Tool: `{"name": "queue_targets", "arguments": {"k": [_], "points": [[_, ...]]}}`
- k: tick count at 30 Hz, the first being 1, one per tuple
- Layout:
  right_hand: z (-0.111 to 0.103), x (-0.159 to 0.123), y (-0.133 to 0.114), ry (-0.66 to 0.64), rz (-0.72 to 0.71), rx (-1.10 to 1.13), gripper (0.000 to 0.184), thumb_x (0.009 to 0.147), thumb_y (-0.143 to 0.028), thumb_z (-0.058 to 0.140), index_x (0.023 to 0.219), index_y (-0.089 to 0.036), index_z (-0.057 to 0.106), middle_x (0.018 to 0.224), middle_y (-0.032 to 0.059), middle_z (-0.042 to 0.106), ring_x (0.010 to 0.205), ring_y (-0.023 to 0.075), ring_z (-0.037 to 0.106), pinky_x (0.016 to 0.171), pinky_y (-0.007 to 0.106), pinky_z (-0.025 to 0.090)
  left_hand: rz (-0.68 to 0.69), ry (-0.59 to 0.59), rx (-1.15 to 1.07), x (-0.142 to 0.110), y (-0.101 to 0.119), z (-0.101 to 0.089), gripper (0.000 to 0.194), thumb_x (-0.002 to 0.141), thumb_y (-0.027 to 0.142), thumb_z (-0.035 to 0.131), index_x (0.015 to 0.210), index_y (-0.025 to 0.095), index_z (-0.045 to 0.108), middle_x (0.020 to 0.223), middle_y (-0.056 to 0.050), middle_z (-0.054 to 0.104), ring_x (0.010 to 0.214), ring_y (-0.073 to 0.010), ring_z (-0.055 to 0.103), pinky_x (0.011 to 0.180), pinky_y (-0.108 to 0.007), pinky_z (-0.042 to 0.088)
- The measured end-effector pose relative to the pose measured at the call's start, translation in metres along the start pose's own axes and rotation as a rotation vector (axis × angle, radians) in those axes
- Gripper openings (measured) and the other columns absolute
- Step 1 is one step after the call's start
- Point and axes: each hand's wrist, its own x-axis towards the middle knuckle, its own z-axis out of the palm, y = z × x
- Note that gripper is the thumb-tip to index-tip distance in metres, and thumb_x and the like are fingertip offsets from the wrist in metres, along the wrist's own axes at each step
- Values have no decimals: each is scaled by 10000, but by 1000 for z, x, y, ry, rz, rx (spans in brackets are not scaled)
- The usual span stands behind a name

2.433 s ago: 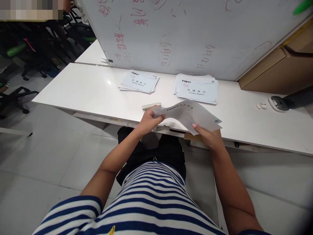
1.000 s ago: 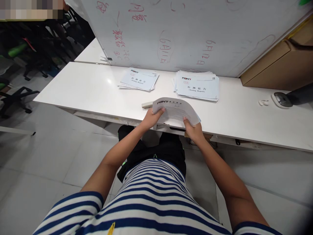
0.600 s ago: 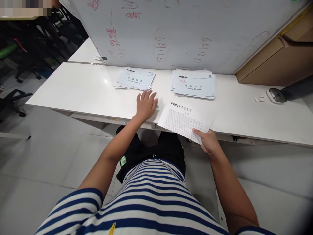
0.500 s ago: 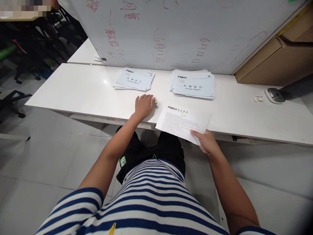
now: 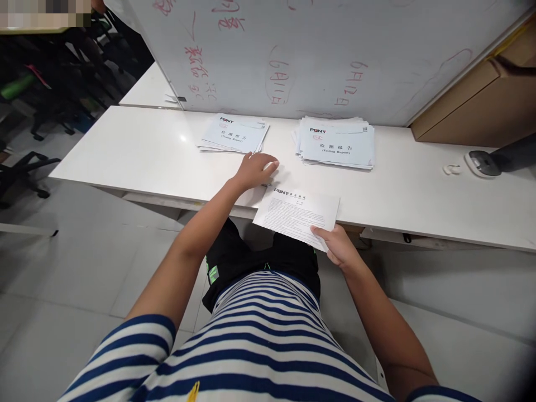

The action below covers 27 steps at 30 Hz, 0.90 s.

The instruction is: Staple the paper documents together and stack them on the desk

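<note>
My right hand pinches the near right corner of a printed set of sheets, which lies flat on the front edge of the white table and overhangs it. My left hand rests on the table just left of the sheets, its fingers curled over a small cream-coloured bar that is mostly hidden. Farther back lie two stacks of "Testing Report" papers, a thin left stack and a thicker right stack.
A whiteboard with red writing stands along the table's back edge. A cardboard box sits at the back right, with a grey mouse and a small white item before it. Black office chairs stand at the left.
Both hands held the sheets curved above the table. The left hand let go and closed over the cream bar. The right hand laid the sheets flat and slid them left.
</note>
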Motion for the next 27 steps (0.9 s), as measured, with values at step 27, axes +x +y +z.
{"name": "queue_targets", "arguments": {"k": [27], "points": [[10,-4,-8,-107,87,118,443,607,-246,869,1025,-166,745,1164,91,732,1123,308,672,1092,488,448,-88,-144,82,13,-1,18,618,982,545,229,1508,241,344,1588,-56,354,1515,-293,159,1203,-512,203]]}}
